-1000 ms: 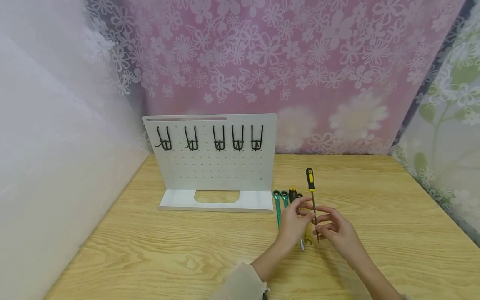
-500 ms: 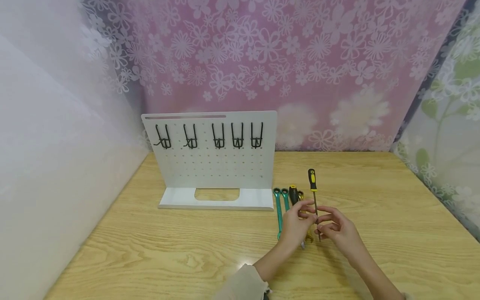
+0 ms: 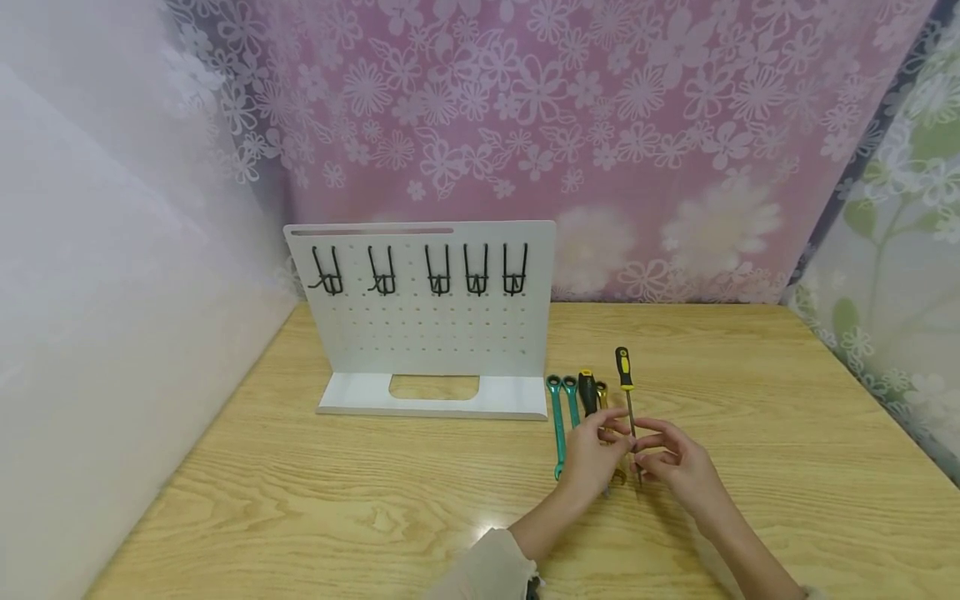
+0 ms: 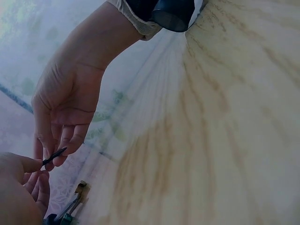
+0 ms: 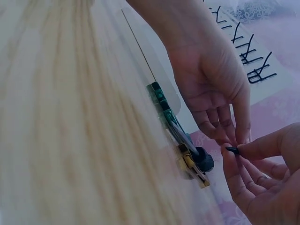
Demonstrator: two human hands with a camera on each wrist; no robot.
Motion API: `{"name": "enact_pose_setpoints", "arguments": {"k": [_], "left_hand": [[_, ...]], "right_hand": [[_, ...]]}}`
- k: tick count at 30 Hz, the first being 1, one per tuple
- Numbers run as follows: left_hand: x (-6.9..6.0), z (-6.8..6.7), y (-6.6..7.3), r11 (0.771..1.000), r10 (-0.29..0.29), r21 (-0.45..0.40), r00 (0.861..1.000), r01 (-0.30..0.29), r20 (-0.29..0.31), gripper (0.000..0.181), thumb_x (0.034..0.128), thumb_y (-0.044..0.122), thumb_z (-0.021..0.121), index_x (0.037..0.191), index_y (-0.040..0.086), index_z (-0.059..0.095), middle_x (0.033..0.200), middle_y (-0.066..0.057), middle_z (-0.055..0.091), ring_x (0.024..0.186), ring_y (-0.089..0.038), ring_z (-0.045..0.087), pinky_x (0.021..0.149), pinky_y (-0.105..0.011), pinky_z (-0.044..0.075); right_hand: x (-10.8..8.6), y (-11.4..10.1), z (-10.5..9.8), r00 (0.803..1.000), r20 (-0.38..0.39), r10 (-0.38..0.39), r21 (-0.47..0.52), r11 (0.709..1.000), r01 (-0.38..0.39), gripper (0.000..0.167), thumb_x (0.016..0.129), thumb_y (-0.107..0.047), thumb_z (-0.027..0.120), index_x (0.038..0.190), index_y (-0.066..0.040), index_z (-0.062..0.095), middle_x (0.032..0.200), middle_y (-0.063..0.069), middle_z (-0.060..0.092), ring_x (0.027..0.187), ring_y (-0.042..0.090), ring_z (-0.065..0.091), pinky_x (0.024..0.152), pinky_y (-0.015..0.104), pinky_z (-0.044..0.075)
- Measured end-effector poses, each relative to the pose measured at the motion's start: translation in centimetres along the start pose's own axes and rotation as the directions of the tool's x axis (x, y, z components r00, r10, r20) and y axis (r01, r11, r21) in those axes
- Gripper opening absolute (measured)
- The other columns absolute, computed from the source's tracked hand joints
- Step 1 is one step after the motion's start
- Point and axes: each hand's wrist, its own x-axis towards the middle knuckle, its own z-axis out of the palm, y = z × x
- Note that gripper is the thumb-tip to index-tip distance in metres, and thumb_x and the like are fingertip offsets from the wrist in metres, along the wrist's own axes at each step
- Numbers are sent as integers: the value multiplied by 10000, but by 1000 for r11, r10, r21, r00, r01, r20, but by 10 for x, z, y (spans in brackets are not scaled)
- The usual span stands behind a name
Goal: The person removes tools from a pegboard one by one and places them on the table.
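Observation:
A screwdriver (image 3: 624, 367) with a black and yellow handle stands nearly upright, handle up, tip pointing down at the table. My left hand (image 3: 592, 450) pinches its thin shaft from the left. From the right, my right hand (image 3: 682, 471) pinches the shaft lower down, with thumb and fingertips close to the left ones. The dark screwdriver tip (image 4: 56, 156) pokes out between the fingers in the left wrist view. In the right wrist view the tip (image 5: 232, 150) shows at the right hand's thumb (image 5: 258, 146).
Beside the left hand lie two green ratchet wrenches (image 3: 558, 429), a thicker black and yellow screwdriver (image 3: 588, 392) and a gold wrench (image 3: 618, 477), partly covered. A white pegboard (image 3: 427, 333) with several black hooks (image 3: 438, 271) stands behind, to the left, on the wooden table (image 3: 337, 500).
The screwdriver has sunk slightly between both hands, its handle now a little nearer the fingers. Both hands keep almost the same place. The head view has shifted a little.

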Motion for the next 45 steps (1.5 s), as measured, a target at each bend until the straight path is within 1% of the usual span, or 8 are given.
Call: {"name": "enact_pose_setpoints", "arguments": {"k": [3, 6, 11, 14, 19, 27, 36, 45], "left_hand": [[1, 0, -3, 998, 12, 57, 1000, -13, 9, 298, 803, 40, 698, 1086, 128, 665, 747, 98, 572, 581, 9, 485, 459, -132, 399], [1, 1, -5, 996, 2, 85, 1000, -3, 16, 300, 798, 61, 709, 1085, 140, 673, 672, 124, 488, 488, 4, 390, 394, -131, 307], [2, 2, -10, 998, -31, 53, 999, 29, 26, 305, 790, 57, 716, 1081, 141, 681, 571, 101, 408, 436, -14, 319, 388, -146, 245], [3, 2, -13, 998, -31, 50, 999, 29, 37, 302, 790, 53, 715, 1083, 122, 679, 554, 98, 388, 436, -13, 314, 396, -148, 245], [4, 1, -13, 997, -25, 79, 999, 22, 45, 301, 789, 44, 712, 1084, 85, 678, 540, 98, 382, 422, -7, 309, 390, -146, 242], [3, 2, -12, 991, -81, 116, 994, 72, 77, 319, 803, 48, 697, 1119, 77, 663, 538, 87, 390, 406, -22, 300, 379, -151, 229], [2, 1, -12, 979, -92, 191, 989, 69, 117, 317, 821, 73, 678, 1136, 54, 647, 546, 88, 403, 418, -18, 323, 383, -151, 251], [1, 3, -14, 971, -92, 230, 988, 61, 127, 311, 833, 89, 666, 1140, 47, 645, 539, 90, 397, 407, -14, 319, 375, -148, 248]], "right_hand": [[-1, 1, 0, 1000, 1, 20, -1, 1000, -20, 449, 871, 65, 531, 1305, 42, 419, 1044, 222, 563, 810, 191, 629, 650, 311, 530], [-2, 3, 0, 1000, 6, 29, 9, 1000, -29, 451, 873, 63, 530, 1308, 57, 411, 1052, 221, 561, 811, 182, 626, 648, 310, 529], [-1, 6, -1, 999, 21, 48, 23, 999, -48, 456, 881, 50, 531, 1318, 54, 403, 1074, 228, 549, 824, 178, 624, 654, 313, 529], [0, 6, -1, 998, 31, 57, 21, 998, -57, 455, 887, 31, 535, 1322, 53, 402, 1084, 230, 548, 833, 179, 624, 657, 315, 529], [0, 5, -1, 996, 40, 75, 22, 997, -76, 448, 896, 11, 537, 1319, 68, 400, 1079, 226, 551, 822, 176, 627, 661, 310, 527], [2, 8, -1, 993, 58, 104, 55, 993, -107, 465, 896, 11, 541, 1320, 106, 374, 1054, 203, 557, 802, 181, 628, 658, 305, 525], [3, 13, -4, 984, 120, 129, 105, 984, -142, 480, 907, -10, 521, 1329, 130, 341, 1057, 179, 561, 829, 199, 623, 687, 293, 521], [3, 14, -4, 974, 124, 189, 111, 973, -203, 489, 909, -33, 534, 1335, 118, 347, 1058, 156, 558, 826, 186, 619, 665, 286, 518]]}}
